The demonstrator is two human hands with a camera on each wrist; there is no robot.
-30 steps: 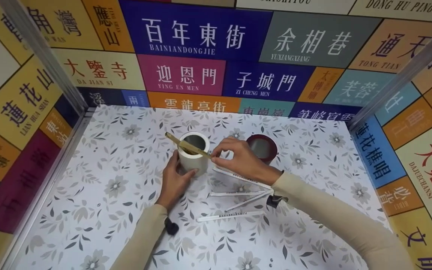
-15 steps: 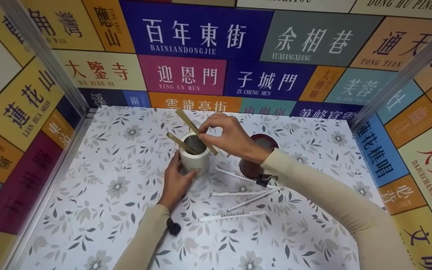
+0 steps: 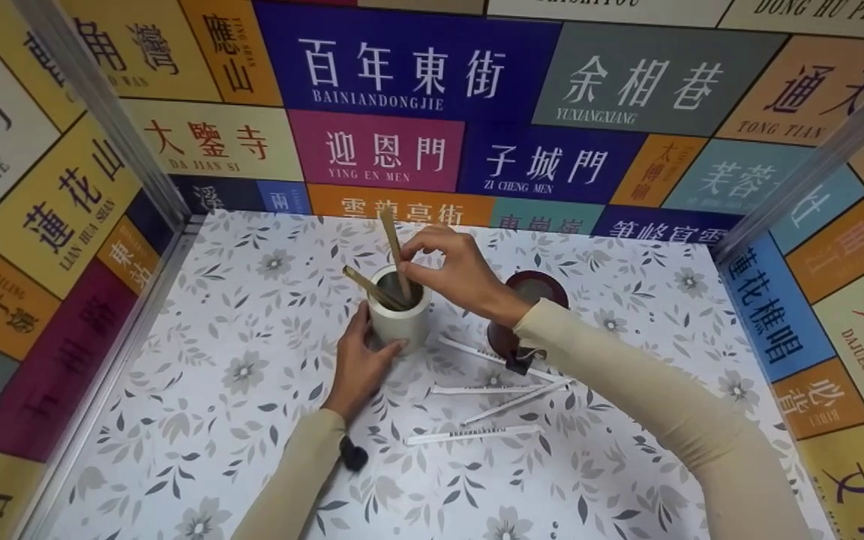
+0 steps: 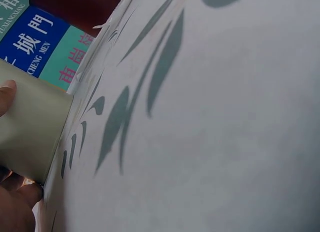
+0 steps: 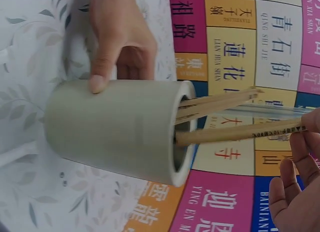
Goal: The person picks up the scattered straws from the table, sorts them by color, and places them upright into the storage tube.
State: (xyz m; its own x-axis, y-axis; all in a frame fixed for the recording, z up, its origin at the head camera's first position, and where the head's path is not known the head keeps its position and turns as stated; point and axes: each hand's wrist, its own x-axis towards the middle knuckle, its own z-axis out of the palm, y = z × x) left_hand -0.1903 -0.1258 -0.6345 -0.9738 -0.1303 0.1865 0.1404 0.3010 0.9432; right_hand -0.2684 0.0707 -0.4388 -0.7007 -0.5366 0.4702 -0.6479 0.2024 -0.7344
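A pale cylindrical cup [image 3: 400, 328] stands upright on the table, its mouth facing up. My left hand [image 3: 361, 364] grips its side, thumb toward the front; only fingertips show in the left wrist view. Above the mouth, my right hand [image 3: 451, 266] pinches a tan straw [image 5: 235, 134] between thumb and index finger. Small dark print runs along this straw, and its lower end is inside the cup's rim. Other tan straws [image 5: 220, 105] lean out of the cup together toward the left in the head view.
Several white straw-like strips [image 3: 477, 433] with print lie right of the left hand. A dark red cup [image 3: 505, 339] stands behind the right wrist. Walls with coloured sign panels [image 3: 402, 67] enclose the flowered table [image 3: 214, 420] at the back and sides.
The right hand has risen from beside the cup's rim to above it, and the pinched straw has tilted upright, its lower end now within the mouth. The left hand keeps its grip.
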